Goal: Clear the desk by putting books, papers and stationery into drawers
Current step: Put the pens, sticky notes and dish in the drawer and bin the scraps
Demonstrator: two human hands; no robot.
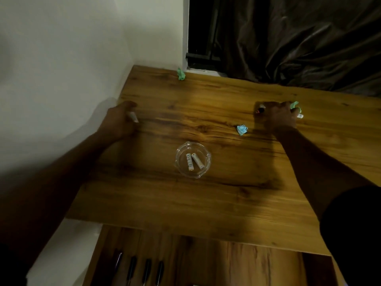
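Note:
My left hand [119, 120] lies at the left edge of the wooden desk [206, 203], its fingers curled round a small white battery [133, 117]. At the right, my right hand [281, 116] grips a green crumpled paper [295, 105]; a dark red-tipped item [260, 110] and a small white piece [300, 116] show at its edges. A blue crumpled paper [242, 129] lies just left of that hand. Another green crumpled paper [181, 74] sits at the far edge. Below the front edge an open drawer [237, 265] holds several dark pens [146, 273].
A clear glass ashtray [179, 159] with two white batteries [193, 161] stands mid-desk. A white wall [61, 58] borders the left side. A dark curtain [299, 38] hangs behind the far right edge.

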